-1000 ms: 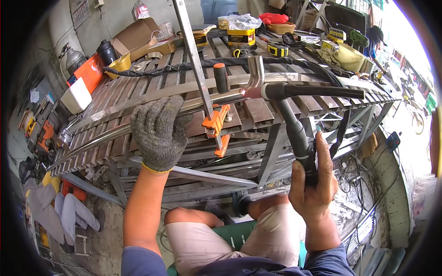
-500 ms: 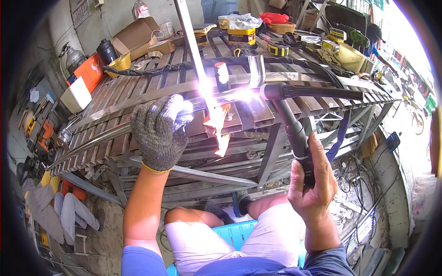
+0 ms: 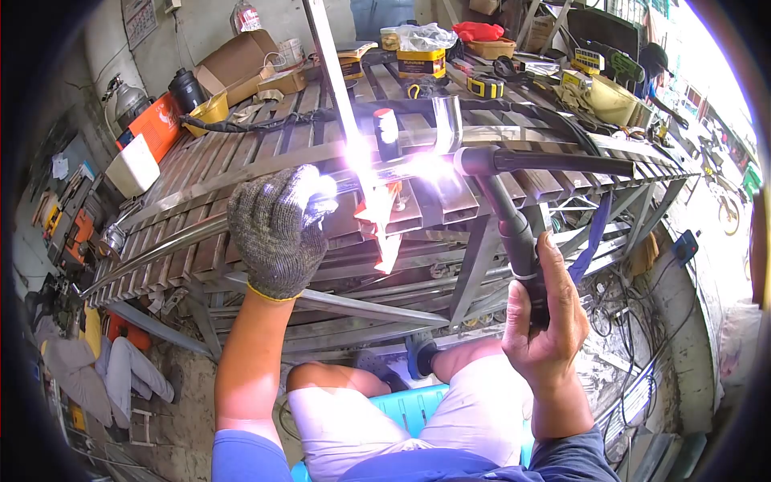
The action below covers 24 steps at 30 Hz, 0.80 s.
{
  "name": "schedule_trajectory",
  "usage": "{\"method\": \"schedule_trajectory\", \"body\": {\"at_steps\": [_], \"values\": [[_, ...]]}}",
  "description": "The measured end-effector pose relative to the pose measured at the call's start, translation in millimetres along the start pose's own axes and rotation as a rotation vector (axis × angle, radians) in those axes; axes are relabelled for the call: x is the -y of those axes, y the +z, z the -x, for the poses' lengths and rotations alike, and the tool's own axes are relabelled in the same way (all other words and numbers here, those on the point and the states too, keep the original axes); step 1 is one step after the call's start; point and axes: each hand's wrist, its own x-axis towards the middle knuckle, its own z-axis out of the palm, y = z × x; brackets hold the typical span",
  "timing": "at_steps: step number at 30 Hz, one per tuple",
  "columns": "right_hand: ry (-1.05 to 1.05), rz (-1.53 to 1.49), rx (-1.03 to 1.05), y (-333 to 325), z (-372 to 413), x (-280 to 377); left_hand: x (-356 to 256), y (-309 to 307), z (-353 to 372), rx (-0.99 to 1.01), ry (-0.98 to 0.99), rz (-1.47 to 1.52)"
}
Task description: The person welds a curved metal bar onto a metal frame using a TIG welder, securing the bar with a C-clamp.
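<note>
Arc glare (image 3: pixel 361 161) hides the joint; gloved left hand (image 3: pixel 277 229) curls over the tube (image 3: pixel 169 247), right hand (image 3: pixel 550 321) grips the torch (image 3: pixel 514 225)

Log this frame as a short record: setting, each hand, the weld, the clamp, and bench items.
setting: cluttered metal workshop, person seated at a steel rack
left hand: gloved, gripping the curved steel tube
right hand: bare, holding the welding torch
arc: lit, bright glare at the tube joint
clamp: orange bar clamp beside the arc
bench items: cardboard box, tape measure
</note>
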Motion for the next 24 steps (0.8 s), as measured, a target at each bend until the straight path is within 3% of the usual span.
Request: {"method": "schedule_trajectory", "body": {"at_steps": [24], "values": [[0.032,-0.032,-0.037,4,3,3,-4,-8,-5,0.027,0.007,-0.037]]}}
